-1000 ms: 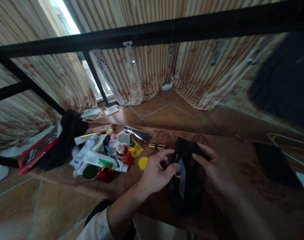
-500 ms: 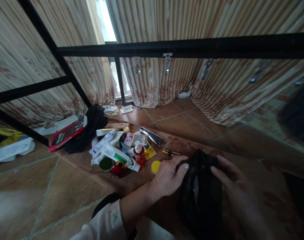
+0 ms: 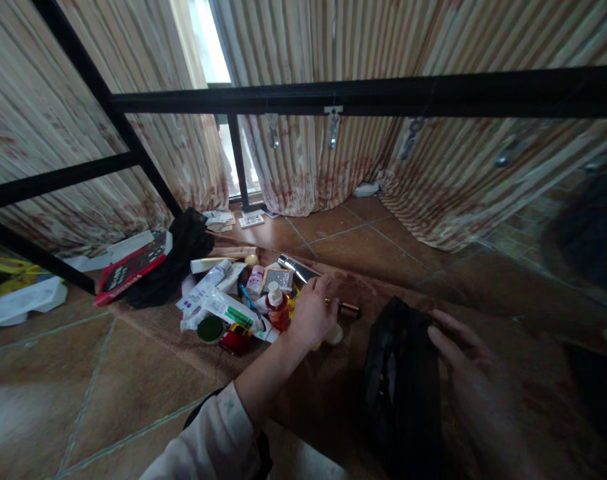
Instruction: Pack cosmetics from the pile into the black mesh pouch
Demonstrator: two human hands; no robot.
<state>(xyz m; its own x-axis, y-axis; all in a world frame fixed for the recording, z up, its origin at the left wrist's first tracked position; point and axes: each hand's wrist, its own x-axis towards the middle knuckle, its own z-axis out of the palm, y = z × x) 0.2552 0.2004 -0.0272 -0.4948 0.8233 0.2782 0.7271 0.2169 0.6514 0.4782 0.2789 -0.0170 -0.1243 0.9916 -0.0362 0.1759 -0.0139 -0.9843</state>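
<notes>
My left hand (image 3: 310, 317) reaches over the right side of a pile of cosmetics, at the lower end of a dark tube with a silver cap (image 3: 296, 268). Its fingertips are hidden, so their grip cannot be told. Beside it lie a red bottle with a white pump (image 3: 277, 308) and a gold-and-black lipstick-like tube (image 3: 349, 309). A pale round item (image 3: 334, 335) shows below the hand. My right hand (image 3: 466, 353) is closed on the right edge of an upright black pouch (image 3: 408, 387), whose long opening faces up.
A brown cloth (image 3: 243, 367) lies under the pile. Left of it are a red box (image 3: 133, 270) and a crumpled black bag (image 3: 178, 260). A black metal frame (image 3: 303, 97) crosses in front of striped curtains (image 3: 303, 167). White tubes (image 3: 233, 310) and a dark green lid (image 3: 210, 329) fill the pile.
My left hand has left the pouch and moved left and up to the dark tube, covering the yellow round item and yellow packet. My right hand stays on the pouch.
</notes>
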